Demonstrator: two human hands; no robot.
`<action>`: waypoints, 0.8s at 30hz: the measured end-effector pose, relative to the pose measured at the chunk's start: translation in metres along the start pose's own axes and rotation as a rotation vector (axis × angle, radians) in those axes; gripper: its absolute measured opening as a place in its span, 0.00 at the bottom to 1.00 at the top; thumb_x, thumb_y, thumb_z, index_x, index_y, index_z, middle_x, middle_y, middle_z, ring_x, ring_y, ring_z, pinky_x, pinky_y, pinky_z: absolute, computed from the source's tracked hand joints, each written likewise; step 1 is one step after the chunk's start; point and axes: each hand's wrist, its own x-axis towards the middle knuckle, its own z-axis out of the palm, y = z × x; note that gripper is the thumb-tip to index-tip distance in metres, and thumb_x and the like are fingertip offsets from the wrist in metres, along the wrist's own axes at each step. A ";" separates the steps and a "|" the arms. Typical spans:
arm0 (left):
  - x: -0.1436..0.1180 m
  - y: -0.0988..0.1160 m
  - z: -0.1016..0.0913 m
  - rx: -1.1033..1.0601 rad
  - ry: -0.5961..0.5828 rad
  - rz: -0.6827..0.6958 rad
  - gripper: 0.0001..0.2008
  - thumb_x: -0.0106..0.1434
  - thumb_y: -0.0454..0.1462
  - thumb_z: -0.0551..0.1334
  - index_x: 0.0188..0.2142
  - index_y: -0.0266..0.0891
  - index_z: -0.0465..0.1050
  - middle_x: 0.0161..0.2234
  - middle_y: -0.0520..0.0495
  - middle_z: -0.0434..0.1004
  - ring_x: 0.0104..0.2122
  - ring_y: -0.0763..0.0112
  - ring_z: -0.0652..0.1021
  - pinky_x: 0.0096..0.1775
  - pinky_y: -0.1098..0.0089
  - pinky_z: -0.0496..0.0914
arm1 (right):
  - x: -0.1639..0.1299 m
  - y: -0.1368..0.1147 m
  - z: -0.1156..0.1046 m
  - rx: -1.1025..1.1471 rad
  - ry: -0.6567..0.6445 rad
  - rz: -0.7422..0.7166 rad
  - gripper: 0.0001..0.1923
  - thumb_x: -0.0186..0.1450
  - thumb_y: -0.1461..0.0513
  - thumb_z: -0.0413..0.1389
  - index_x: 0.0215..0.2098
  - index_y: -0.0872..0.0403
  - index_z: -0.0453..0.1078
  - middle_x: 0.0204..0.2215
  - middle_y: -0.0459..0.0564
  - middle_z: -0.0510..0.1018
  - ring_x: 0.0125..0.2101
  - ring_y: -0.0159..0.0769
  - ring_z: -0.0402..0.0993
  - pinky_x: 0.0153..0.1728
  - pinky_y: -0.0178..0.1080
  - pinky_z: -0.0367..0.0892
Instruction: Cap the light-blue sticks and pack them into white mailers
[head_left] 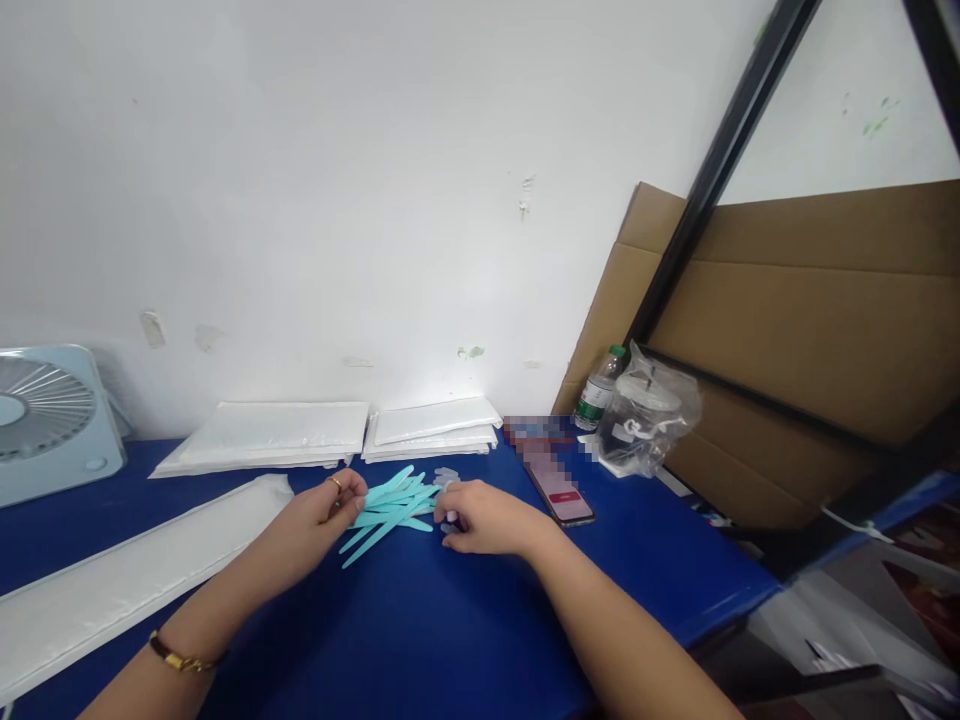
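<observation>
We noted left hand (pixel 330 508) pinching the teal sticks (pixel 391 505), right hand (pixel 484 517) curled over small clear pieces (pixel 447 478); bottle (pixel 598 393) label unreadable.

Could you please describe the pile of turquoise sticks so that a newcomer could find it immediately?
On the blue table, look between the left hand and the right hand. The turquoise sticks lie fanned there, the only bright, thin strips among white packets.

Both forearms bare, no sleeves in view. Left hand (pixel 319 520): gold ring (pixel 335 484) on one finger. Left wrist: thin gold bracelet (pixel 180 658) with a dark band section. Right hand (pixel 487 518): no ring or band showing. No gloves; nails too small to make out.
</observation>
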 end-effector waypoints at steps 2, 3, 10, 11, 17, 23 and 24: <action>-0.003 -0.002 0.001 -0.019 -0.037 0.001 0.15 0.60 0.50 0.48 0.35 0.42 0.62 0.26 0.54 0.62 0.26 0.72 0.64 0.29 0.73 0.62 | 0.002 0.002 0.008 -0.058 0.013 -0.013 0.09 0.55 0.67 0.55 0.35 0.55 0.70 0.32 0.47 0.72 0.28 0.30 0.67 0.28 0.30 0.58; -0.004 -0.002 0.001 -0.028 -0.043 -0.003 0.16 0.60 0.50 0.49 0.35 0.42 0.62 0.26 0.54 0.61 0.26 0.72 0.64 0.29 0.73 0.62 | 0.004 0.003 0.010 -0.097 0.025 -0.006 0.09 0.55 0.68 0.54 0.35 0.55 0.70 0.32 0.47 0.72 0.29 0.30 0.68 0.28 0.30 0.58; -0.004 0.001 0.004 -0.063 -0.050 0.010 0.16 0.60 0.51 0.50 0.35 0.42 0.63 0.25 0.55 0.59 0.25 0.73 0.62 0.27 0.75 0.60 | 0.007 0.000 0.017 -0.343 0.047 0.093 0.13 0.53 0.69 0.52 0.36 0.53 0.68 0.34 0.50 0.73 0.31 0.37 0.70 0.28 0.34 0.59; -0.004 0.001 0.005 -0.065 -0.059 0.018 0.16 0.60 0.51 0.50 0.35 0.42 0.63 0.25 0.55 0.59 0.25 0.73 0.62 0.27 0.75 0.60 | 0.007 0.000 0.017 -0.346 0.050 0.096 0.13 0.53 0.69 0.51 0.36 0.53 0.69 0.34 0.50 0.73 0.31 0.37 0.70 0.28 0.35 0.59; -0.006 0.007 0.010 -0.029 -0.044 0.050 0.17 0.60 0.51 0.50 0.34 0.41 0.66 0.26 0.54 0.62 0.27 0.73 0.63 0.28 0.75 0.60 | 0.004 0.013 0.010 0.170 0.263 0.156 0.09 0.54 0.68 0.53 0.33 0.54 0.70 0.30 0.48 0.75 0.29 0.33 0.71 0.30 0.34 0.63; -0.010 0.012 0.012 0.039 -0.024 0.066 0.17 0.61 0.49 0.49 0.34 0.40 0.67 0.27 0.54 0.65 0.28 0.73 0.64 0.29 0.75 0.60 | 0.005 0.013 0.000 1.079 0.500 0.203 0.14 0.52 0.58 0.62 0.34 0.56 0.68 0.26 0.46 0.75 0.27 0.31 0.72 0.30 0.35 0.68; -0.011 0.012 0.013 0.041 -0.026 0.060 0.17 0.61 0.49 0.50 0.35 0.40 0.67 0.28 0.53 0.65 0.28 0.73 0.64 0.29 0.74 0.60 | 0.005 0.011 0.000 1.122 0.495 0.181 0.15 0.51 0.58 0.62 0.34 0.56 0.69 0.26 0.46 0.75 0.26 0.30 0.72 0.30 0.34 0.68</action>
